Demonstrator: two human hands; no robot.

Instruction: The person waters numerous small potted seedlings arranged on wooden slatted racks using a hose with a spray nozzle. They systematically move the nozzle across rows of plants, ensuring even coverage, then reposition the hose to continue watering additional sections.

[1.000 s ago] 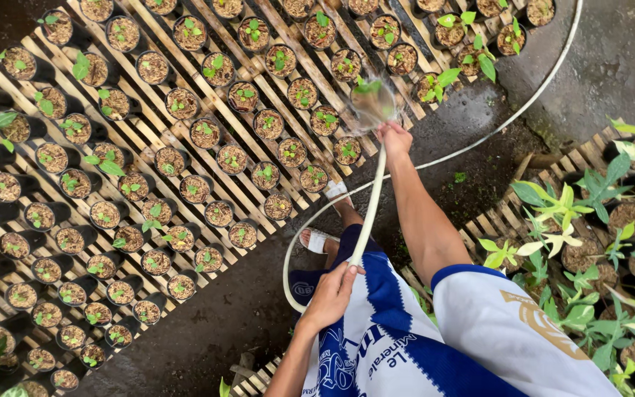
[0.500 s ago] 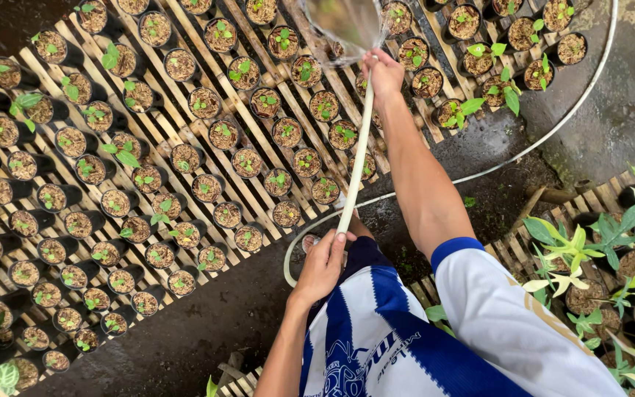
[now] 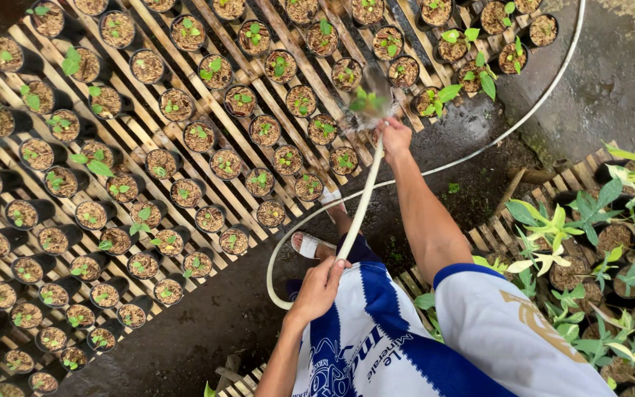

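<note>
Two hands are gripping a pale hose: right hand pinching its nozzle end, spraying seedling pots; left hand closed around it lower down. Judged mid-watering; next, sweeping onward needs slack.

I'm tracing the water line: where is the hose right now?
In the head view the pale hose runs up the middle, from the left hand to the right hand, spraying over the small black seedling pots on the slatted rack.
</note>
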